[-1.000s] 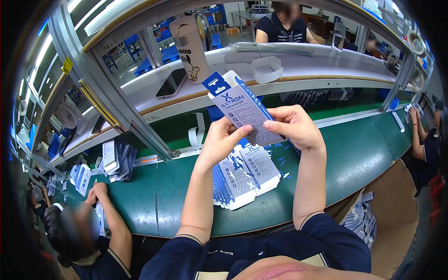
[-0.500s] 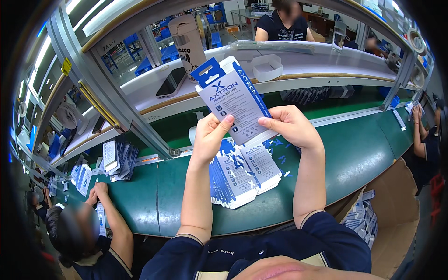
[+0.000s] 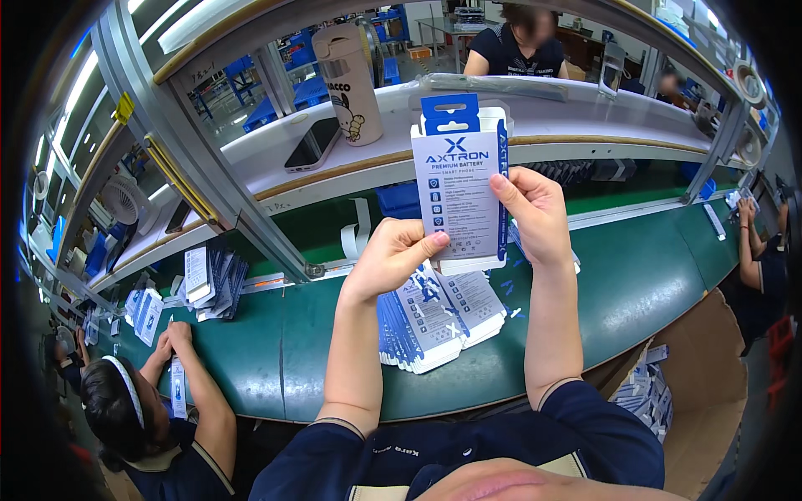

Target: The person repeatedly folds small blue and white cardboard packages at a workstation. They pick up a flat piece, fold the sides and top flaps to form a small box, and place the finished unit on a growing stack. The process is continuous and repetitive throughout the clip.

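Observation:
A white-and-blue battery box [image 3: 468, 196] with a blue hang tab at its top is held up in front of me, above the bench. My left hand [image 3: 399, 255] pinches its lower left corner, thumb on the printed face. At the right edge, higher up, my right hand [image 3: 532, 209] grips the box with the thumb pressed on the front. Fingers behind the box are hidden. Below lie fanned stacks of flat cartons [image 3: 418, 321] in the same print, with small blue and white cut-out scraps [image 3: 511, 311] scattered on and beside them.
The green bench [image 3: 317, 367] curves across. A shelf above it carries a phone [image 3: 313, 144] and a cup [image 3: 351, 83]. A cardboard carton [image 3: 702, 392] with packages stands at the right. Another person [image 3: 159, 401] works at the left beside piled boxes [image 3: 217, 284]; others sit farther off.
The box has turned from tilted to nearly upright and shifted right. My right hand has slid higher along its edge, and my left hand has moved slightly right and lower.

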Action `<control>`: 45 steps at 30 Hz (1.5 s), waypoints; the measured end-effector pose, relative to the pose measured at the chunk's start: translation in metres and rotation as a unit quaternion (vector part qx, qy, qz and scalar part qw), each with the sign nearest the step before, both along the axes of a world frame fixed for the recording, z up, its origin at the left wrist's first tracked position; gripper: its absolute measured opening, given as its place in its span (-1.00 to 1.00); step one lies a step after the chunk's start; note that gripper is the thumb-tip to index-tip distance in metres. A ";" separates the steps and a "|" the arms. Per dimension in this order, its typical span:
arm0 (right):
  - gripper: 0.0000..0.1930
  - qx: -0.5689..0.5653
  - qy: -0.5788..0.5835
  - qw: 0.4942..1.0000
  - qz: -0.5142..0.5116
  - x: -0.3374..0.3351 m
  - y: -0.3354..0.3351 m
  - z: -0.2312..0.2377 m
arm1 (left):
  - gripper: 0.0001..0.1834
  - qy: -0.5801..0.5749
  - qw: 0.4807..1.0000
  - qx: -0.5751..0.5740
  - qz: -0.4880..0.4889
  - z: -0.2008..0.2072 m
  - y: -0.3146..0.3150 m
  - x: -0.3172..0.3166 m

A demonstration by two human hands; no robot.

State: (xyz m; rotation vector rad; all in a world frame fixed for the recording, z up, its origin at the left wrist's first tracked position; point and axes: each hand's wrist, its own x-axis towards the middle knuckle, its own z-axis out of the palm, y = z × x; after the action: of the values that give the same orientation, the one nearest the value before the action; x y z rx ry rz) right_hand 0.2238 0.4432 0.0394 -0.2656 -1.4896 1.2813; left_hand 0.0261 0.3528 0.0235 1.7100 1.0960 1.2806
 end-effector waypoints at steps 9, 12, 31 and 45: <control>-0.80 -0.020 -0.095 0.992 0.081 -0.014 -0.005 -0.006 | -0.52 -0.131 0.973 0.139 0.126 -0.006 0.005 0.007; -0.81 -0.008 -0.107 0.994 0.021 -0.019 -0.009 -0.006 | -0.56 -0.014 0.986 0.123 0.116 -0.006 0.002 -0.008; -0.74 0.254 -0.046 0.944 -0.204 -0.029 -0.011 -0.003 | -0.45 -0.241 0.969 -0.005 -0.049 -0.003 0.003 0.018; -0.65 0.253 -0.088 0.945 -0.190 -0.025 -0.010 -0.002 | -0.42 0.145 0.813 0.433 0.362 -0.008 0.025 0.021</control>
State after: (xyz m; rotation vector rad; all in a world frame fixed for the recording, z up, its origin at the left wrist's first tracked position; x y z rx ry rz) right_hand 0.1983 0.4329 0.0371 -0.3130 -1.7620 0.5537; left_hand 0.0467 0.3777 0.0160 2.2833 1.5766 2.3183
